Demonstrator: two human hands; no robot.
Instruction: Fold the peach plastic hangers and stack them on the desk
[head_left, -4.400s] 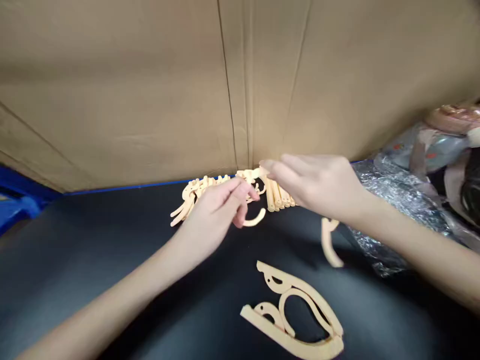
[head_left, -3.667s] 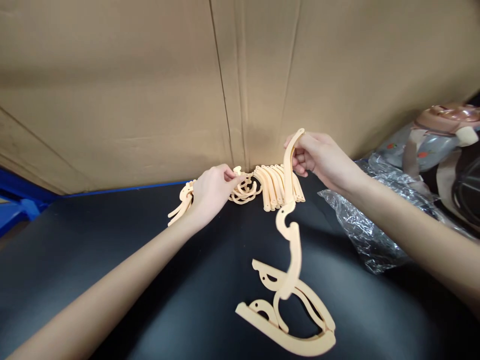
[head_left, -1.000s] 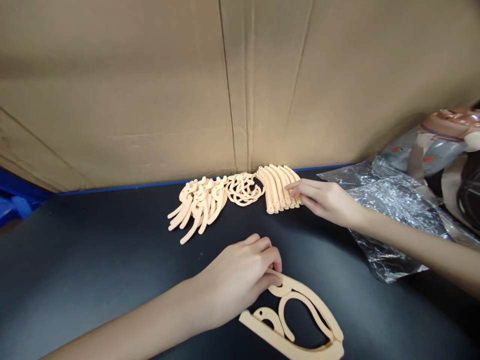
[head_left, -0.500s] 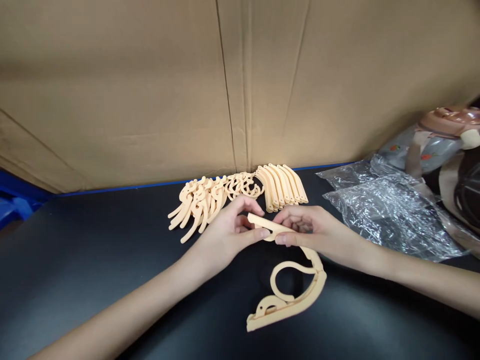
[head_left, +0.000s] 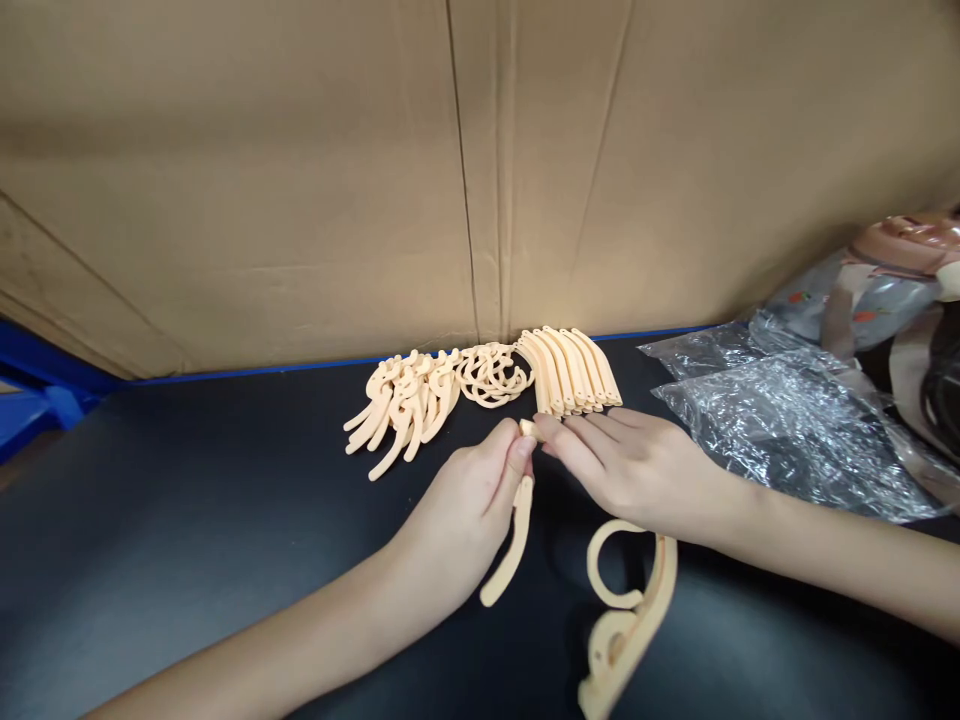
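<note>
My left hand [head_left: 469, 510] pinches the top of a cream plastic hanger assembly [head_left: 628, 620] above the dark table [head_left: 187, 520]. One curved arm of it [head_left: 510, 545] hangs down under my left fingers. My right hand [head_left: 637, 470] is closed on the same joint from the right, fingers pressed together. The hook ring and a second arm hang below my right wrist. Behind my hands lie three groups of loose cream parts: curved arms [head_left: 401, 405], hook rings [head_left: 491, 372] and straight bars [head_left: 574, 368].
A large cardboard wall [head_left: 465, 170] stands along the table's back edge. Crumpled clear plastic bags [head_left: 787, 420] lie at the right, with a wrapped grey and pink object [head_left: 892, 270] behind them. A blue frame [head_left: 45, 400] shows at the far left.
The hanger assembly, lying flat a second ago, was lifted by both hands and has unfolded. One arm now hangs under my left hand and the hook part under my right.
</note>
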